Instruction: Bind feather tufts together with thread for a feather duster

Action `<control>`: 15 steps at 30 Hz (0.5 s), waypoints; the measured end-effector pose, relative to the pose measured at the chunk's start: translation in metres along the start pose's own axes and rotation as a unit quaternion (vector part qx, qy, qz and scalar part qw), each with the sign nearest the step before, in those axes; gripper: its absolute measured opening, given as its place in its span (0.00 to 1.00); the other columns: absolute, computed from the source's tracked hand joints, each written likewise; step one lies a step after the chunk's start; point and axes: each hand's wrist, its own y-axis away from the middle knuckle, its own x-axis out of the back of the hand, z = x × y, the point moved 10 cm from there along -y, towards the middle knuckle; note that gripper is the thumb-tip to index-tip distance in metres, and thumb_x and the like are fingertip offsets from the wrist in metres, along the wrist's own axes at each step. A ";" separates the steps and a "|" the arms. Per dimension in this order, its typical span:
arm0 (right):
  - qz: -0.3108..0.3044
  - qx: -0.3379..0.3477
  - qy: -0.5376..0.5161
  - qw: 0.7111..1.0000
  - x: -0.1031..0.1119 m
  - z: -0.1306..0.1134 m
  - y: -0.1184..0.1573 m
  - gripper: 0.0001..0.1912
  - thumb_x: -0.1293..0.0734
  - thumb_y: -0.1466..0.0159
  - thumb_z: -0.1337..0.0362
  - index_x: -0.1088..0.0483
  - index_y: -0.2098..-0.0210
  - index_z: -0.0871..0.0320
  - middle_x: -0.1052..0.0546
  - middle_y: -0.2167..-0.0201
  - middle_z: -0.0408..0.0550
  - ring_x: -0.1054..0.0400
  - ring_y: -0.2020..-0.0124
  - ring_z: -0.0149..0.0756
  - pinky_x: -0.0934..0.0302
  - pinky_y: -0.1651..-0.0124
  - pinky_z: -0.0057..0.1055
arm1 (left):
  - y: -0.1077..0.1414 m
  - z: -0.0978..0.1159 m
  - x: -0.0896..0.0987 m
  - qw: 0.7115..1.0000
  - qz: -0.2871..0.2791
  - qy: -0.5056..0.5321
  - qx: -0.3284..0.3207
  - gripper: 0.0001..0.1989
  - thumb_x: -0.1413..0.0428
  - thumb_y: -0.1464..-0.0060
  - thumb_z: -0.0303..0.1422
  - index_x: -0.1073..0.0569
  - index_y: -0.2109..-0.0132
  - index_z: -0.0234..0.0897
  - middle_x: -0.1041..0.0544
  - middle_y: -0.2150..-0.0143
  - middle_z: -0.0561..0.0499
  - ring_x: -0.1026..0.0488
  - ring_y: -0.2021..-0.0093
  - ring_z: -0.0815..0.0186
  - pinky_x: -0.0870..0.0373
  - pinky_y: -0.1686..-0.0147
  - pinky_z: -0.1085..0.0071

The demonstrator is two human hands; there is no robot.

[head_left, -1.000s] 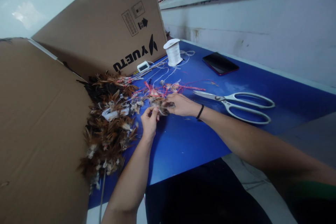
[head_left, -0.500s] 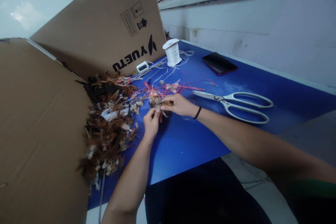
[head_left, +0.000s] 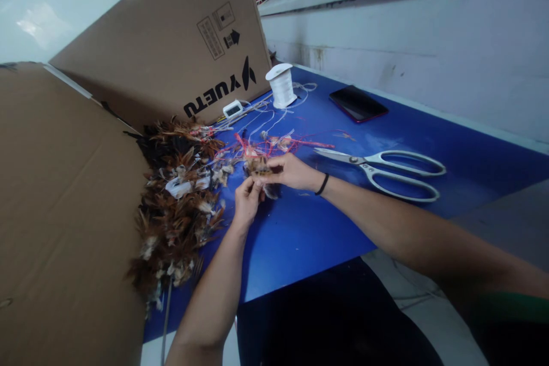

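Both hands meet over the blue table [head_left: 300,246], pinching small brown-and-grey feathers [head_left: 271,190]. My left hand [head_left: 247,200] is closed, thumb and forefinger pressed together at the feathers' lower side. From the right, my right hand [head_left: 294,171] reaches in, its fingers closed on the same feathers; a black band circles that wrist. Just beyond the fingers lie pink strings [head_left: 281,146] tangled with pale feather tufts. To the left spreads a heap of brown feather bundles [head_left: 182,217], some tied with white strips. How the feathers sit between my fingertips is partly hidden.
Large scissors [head_left: 377,168] lie right of my right hand, blades pointing left. Behind them rests a dark phone [head_left: 359,104]. A white spool of ribbon [head_left: 282,87] stands near a small white device [head_left: 233,109]. Cardboard box panels [head_left: 171,28] rise at the left and back.
The fingers of my right hand have shifted slightly at the feathers, and more grey feather shows below them. My left hand stays nearly in place; the other things have not moved.
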 end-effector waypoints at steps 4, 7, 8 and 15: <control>0.029 0.001 0.000 1.000 0.006 -0.004 0.001 0.13 0.31 0.49 0.59 0.34 0.79 0.62 0.37 0.82 0.38 0.45 0.78 0.24 0.48 0.74 0.25 | 0.001 0.004 -0.006 0.999 -0.019 0.046 0.012 0.17 0.47 0.47 0.46 0.32 0.69 0.35 0.35 0.82 0.57 0.43 0.84 0.76 0.49 0.85 0.79; 0.050 -0.009 -0.016 0.999 0.010 -0.005 0.002 0.11 0.31 0.49 0.60 0.33 0.78 0.62 0.35 0.82 0.38 0.44 0.78 0.24 0.48 0.74 0.25 | 0.002 0.007 -0.009 0.997 -0.022 0.075 0.020 0.15 0.45 0.48 0.45 0.31 0.66 0.35 0.35 0.81 0.57 0.42 0.84 0.76 0.49 0.86 0.79; 0.057 -0.012 -0.019 0.998 0.012 -0.005 0.002 0.11 0.31 0.50 0.60 0.33 0.78 0.62 0.35 0.82 0.38 0.44 0.79 0.24 0.48 0.74 0.26 | 0.002 0.007 -0.009 0.997 -0.025 0.073 0.025 0.15 0.43 0.49 0.44 0.30 0.66 0.35 0.35 0.81 0.57 0.42 0.84 0.76 0.49 0.85 0.79; 0.105 -0.038 -0.085 0.990 0.019 0.000 0.002 0.12 0.29 0.53 0.63 0.27 0.70 0.63 0.27 0.76 0.43 0.37 0.75 0.27 0.41 0.68 0.28 | 0.003 0.010 -0.013 0.999 -0.048 -0.014 0.012 0.13 0.41 0.51 0.41 0.27 0.70 0.33 0.35 0.81 0.56 0.41 0.81 0.77 0.44 0.80 0.79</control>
